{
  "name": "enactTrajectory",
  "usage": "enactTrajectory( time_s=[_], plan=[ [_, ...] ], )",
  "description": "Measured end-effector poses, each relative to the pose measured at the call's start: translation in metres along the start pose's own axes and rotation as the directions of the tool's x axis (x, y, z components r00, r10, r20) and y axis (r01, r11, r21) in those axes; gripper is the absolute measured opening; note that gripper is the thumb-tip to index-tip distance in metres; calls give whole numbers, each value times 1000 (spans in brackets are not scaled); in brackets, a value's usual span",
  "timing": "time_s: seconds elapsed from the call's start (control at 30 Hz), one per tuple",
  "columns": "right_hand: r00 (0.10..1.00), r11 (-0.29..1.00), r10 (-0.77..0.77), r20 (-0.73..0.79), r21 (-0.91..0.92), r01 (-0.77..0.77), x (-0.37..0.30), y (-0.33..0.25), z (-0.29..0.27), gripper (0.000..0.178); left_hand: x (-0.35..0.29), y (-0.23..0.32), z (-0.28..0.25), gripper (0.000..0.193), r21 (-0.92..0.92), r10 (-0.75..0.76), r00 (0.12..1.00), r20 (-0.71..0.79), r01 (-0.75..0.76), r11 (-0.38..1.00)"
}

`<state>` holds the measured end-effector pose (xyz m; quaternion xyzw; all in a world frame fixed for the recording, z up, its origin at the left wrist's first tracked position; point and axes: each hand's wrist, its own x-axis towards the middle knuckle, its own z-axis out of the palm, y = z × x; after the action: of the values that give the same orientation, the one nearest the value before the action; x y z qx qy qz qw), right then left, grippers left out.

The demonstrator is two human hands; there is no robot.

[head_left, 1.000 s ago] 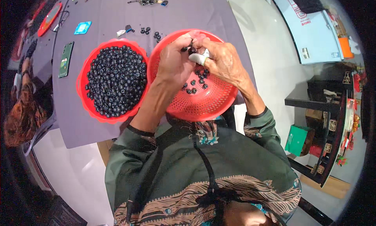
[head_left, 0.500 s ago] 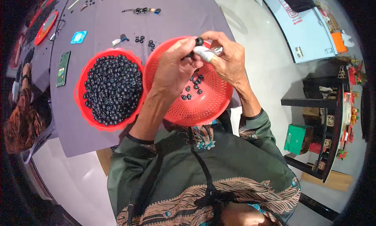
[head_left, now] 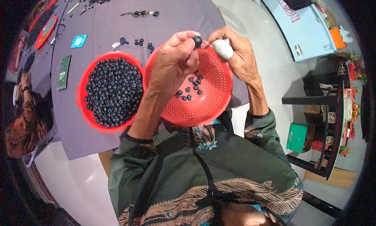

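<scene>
Thumb and fingertips of my left hand (head_left: 172, 57) pinch one round black bead (head_left: 197, 41), held up over the far rim of a red perforated colander (head_left: 219, 90). To its right is my right hand (head_left: 242, 60), fingers curled, with a white wrapping (head_left: 223, 49) covering the thumb. Whether those curled fingers hold anything small is hidden. Several loose black beads (head_left: 195, 85) lie inside the colander, below the hands. Left of the colander, touching it, a red scalloped basin (head_left: 81, 104) is heaped with black beads (head_left: 113, 90).
On the purple-grey tablecloth lie a green phone (head_left: 64, 72), a blue packet (head_left: 79, 41), small groups of beads (head_left: 150, 45) and a dark strand (head_left: 140, 14). More beads spread at the far edge. Another person's arm (head_left: 26, 94) shows at left. A black shelf (head_left: 309, 101) stands at right.
My hands have drawn apart: the right moved right, away from the bead, turning its wrapped thumb. The left keeps the bead pinched, and its other fingers have curled in.
</scene>
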<state>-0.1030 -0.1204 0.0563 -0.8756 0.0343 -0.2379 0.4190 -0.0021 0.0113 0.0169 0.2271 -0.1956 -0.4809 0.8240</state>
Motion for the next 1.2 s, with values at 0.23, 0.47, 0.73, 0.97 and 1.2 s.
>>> enactTrajectory(
  time_s=[0.23,0.47,0.73,0.97,1.2],
  plan=[
    [992,998,-37,119,-50,43,3,0,-6,27,4,-3,-10,21,107,42,998,46,-47,993],
    [990,972,-23,136,-229,54,10,-6,-6,39,3,2,-4,26,139,62,996,59,-70,988],
    [985,963,-36,168,-259,79,18,-12,-5,40,4,4,-3,18,240,36,999,-1,-35,970],
    [983,953,-52,175,-287,101,21,-12,-3,38,5,8,-2,16,349,75,997,6,-72,934],
    [977,941,-68,200,-314,129,25,-10,-3,38,6,11,2,16,370,87,996,5,-82,926]
  ],
)
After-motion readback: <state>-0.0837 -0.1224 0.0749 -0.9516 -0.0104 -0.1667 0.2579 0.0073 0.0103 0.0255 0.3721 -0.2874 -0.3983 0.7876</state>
